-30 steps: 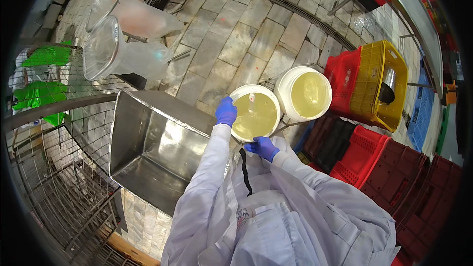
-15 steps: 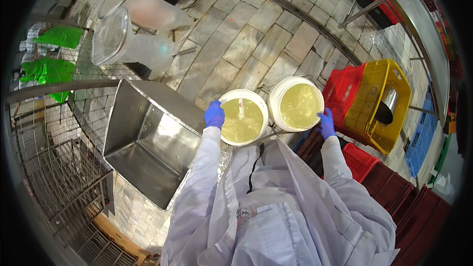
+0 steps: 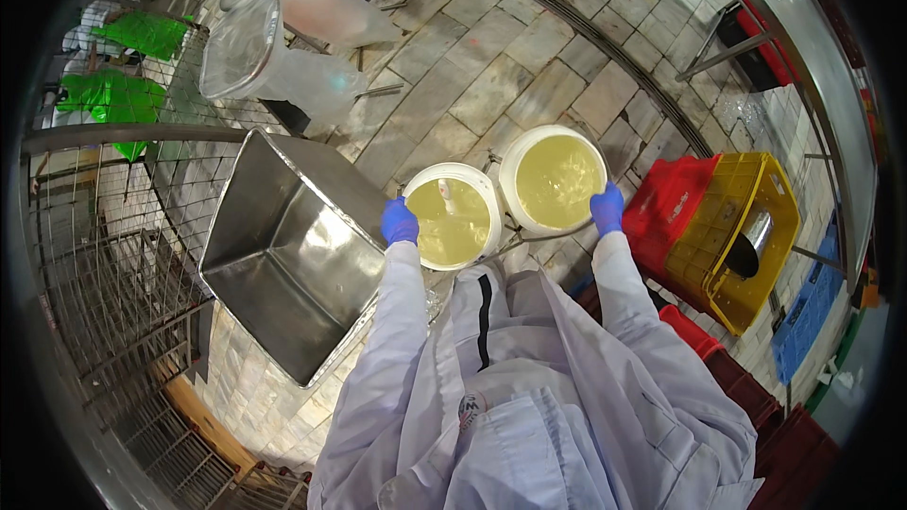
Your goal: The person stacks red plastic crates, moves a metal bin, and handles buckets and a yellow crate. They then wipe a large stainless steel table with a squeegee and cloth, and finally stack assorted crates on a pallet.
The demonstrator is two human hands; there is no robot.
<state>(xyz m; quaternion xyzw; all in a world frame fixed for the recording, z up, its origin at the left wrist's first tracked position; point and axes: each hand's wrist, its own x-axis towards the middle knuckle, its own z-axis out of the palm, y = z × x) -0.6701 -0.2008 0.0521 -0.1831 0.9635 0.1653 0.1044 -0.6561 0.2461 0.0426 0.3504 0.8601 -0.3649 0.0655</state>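
Note:
Two white buckets of cloudy yellow liquid are side by side in front of me: a left bucket (image 3: 492, 217) and a right bucket (image 3: 511, 196). A white, stick-like piece (image 3: 447, 193) pokes out of the liquid in the left one; its lower end is hidden. My left hand (image 3: 401, 223), in a blue glove, is closed on the left bucket's outer rim. On the far side of the pair, my blue-gloved right hand (image 3: 607, 209) grips the right bucket's rim. Thin metal bars (image 3: 543, 240) show near the bucket bases; whether they bear the buckets I cannot tell.
A deep steel tub (image 3: 248, 227) stands close by my left arm, beside a wire rack (image 3: 104, 274). To the right are a red crate (image 3: 669, 203) and a yellow crate (image 3: 732, 203) with a metal cylinder inside. Clear bags on stands (image 3: 244, 52) are at the far left, over tiled floor (image 3: 453, 80).
My view has turned slightly. Both buckets and my hands appear shifted a little left and up, farther from the yellow crate. My right hand sits more firmly against its bucket's rim.

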